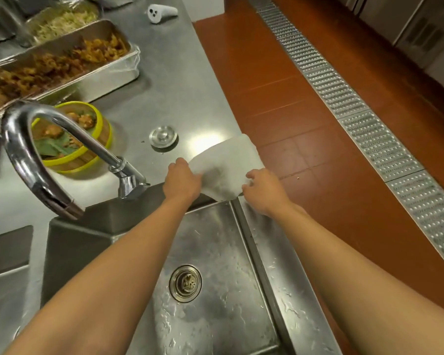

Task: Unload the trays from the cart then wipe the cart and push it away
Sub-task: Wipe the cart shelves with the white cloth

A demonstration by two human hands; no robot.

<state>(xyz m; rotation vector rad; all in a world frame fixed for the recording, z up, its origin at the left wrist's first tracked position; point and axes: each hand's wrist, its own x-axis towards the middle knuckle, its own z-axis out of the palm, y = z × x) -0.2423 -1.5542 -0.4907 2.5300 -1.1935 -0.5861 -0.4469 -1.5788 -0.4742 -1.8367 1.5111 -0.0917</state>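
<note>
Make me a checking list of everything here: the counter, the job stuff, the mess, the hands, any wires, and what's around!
Surface: shiny steel counter, wet steel sink basin with round drain.
Job's things: white cloth stretched over the sink's far corner; steel tray of brown fried food on the counter; cart not seen.
Clutter: yellow-rimmed bamboo steamer, round steel plug, white handheld device.
Hands: left hand and right hand both grip the cloth.
Cables: nothing seen.
Surroundings: curved chrome tap, red tiled floor, metal drain grate.
</note>
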